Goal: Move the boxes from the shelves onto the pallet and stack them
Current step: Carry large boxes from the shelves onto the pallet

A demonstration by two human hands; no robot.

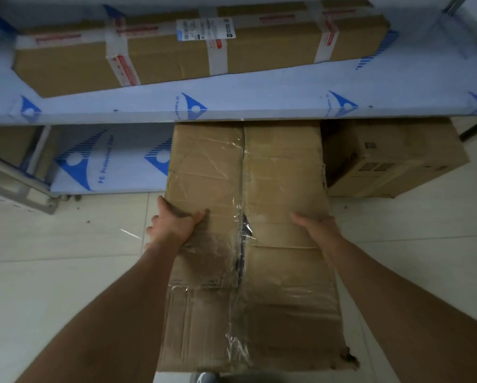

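Both hands on long taped box (248, 230): left hand (173, 223) curls over left edge, right hand (316, 225) grips right edge; lift evenly w/ legs, seam's torn

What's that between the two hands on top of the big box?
In the head view, a taped centre seam with torn clear tape runs between the left hand and right hand on the box.

- The big box (248, 230) I was handling looked like worn, creased matt cardboard, its centre seam covered with glossy, wrinkled clear tape (241, 233).
- The long carton (193, 48) above was smoother cardboard with shiny tape bands.
- I saw the shelf (259, 92) wrapped in smooth printed plastic film.
- The floor (66, 244) was smooth, pale tile.
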